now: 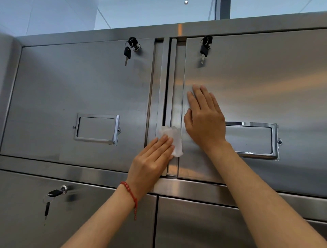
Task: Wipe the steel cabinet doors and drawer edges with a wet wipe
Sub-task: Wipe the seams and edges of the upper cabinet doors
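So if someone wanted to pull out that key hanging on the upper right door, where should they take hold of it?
Best by the black plastic head of the dangling key, pinched from the front on its two flat faces. It hangs freely below the lock on a ring, blade down, so the wide head probably offers more to grip than the thin blade. The right hand lies flat on that steel door, nearest.

Institutional or workplace interior, likely lab, clinic or office storage area; exact kind cannot be told. Evidence: tall brushed-steel cabinet (pixel 70 88) filling view, split into lockable doors. Each upper door has cylinder lock with black-headed keys hanging: left keys (pixel 130 48), right keys (pixel 205 47); third set (pixel 51 198) on lower left door. Chrome label-card holders (pixel 97 130) and (pixel 254 139) screwed to door fronts, both without cards. Above cabinet top: pale panelled ceiling (pixel 53 14) with small recessed light (pixel 186 2).
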A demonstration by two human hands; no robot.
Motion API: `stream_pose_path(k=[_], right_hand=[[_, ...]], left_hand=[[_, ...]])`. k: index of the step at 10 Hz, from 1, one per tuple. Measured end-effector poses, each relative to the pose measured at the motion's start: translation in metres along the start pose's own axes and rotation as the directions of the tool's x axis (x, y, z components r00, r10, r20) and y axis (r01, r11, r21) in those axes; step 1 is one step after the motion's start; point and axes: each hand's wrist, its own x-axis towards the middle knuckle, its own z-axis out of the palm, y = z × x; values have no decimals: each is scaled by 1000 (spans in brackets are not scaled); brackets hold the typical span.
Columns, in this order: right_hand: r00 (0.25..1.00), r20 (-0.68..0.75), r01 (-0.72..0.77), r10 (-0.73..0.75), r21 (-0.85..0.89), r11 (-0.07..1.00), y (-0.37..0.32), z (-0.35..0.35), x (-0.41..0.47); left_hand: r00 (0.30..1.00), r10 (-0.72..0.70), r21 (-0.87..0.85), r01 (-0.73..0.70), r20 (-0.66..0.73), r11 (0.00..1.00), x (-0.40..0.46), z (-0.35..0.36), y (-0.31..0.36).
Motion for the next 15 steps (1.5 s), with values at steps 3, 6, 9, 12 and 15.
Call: stream_pose_path(k=[3,6,9,12,15], right_hand=[[1000,10,-1,1,0,1000,0,0,0],[1000,2,-3,3,-12,1000,-1,-1,0],[1000,16,-2,2,-11,1000,-1,0,0],[1000,19,-5,5,-15,1000,0,0,0],[1000,12,-2,2,-11,1000,0,1,-1]], left_hand=[[999,3,22,-2,-54,1000,-2,0,2],[998,28,33,-26,-58,999,0,0,-1],[997,22,17,-21,-79,1000,-17,2,7],[998,9,1,-9,-70,1000,-22,4,8],[998,17,-4,-17,-65,1000,-22,4,6]])
